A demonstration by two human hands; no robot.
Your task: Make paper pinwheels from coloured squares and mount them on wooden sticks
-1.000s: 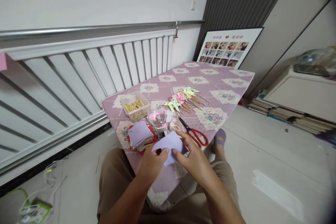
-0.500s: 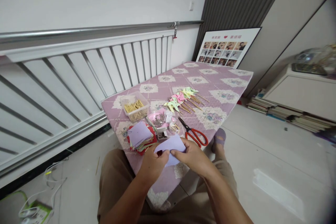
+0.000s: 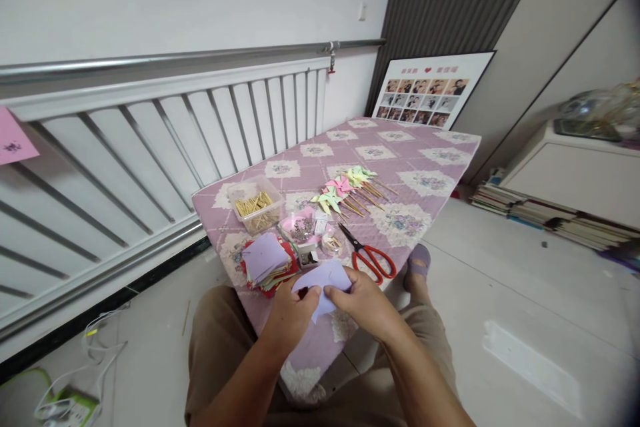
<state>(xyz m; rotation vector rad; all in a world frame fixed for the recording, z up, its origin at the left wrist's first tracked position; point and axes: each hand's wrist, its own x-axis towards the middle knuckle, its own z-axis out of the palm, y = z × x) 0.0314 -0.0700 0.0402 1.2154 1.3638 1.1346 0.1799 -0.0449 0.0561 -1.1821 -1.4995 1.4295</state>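
A sheet of purple paper (image 3: 327,275) with cuts in it is held between my two hands over the near corner of the table. My left hand (image 3: 293,310) pinches its left side, thumb on top; a small dark red bit shows by that thumb. My right hand (image 3: 365,300) grips the right side, its thumb close to the left one. Left of the hands lies a stack of coloured paper squares (image 3: 265,259), purple on top. Red-handled scissors (image 3: 370,255) rest just beyond my right hand. Behind the paper stands a small box (image 3: 307,256) of small items.
A clear tub of short sticks (image 3: 257,203), a pink dish of small metal pieces (image 3: 300,227) and a round clear container (image 3: 331,243) stand on the flowered tablecloth (image 3: 400,183). Finished paper pinwheels (image 3: 343,187) on sticks lie farther back. A radiator (image 3: 200,133) runs along the left.
The purple paper has been bent and tilted a little between my hands, and a cut line now shows on it. A pink paper on the radiator has come into view at the left.
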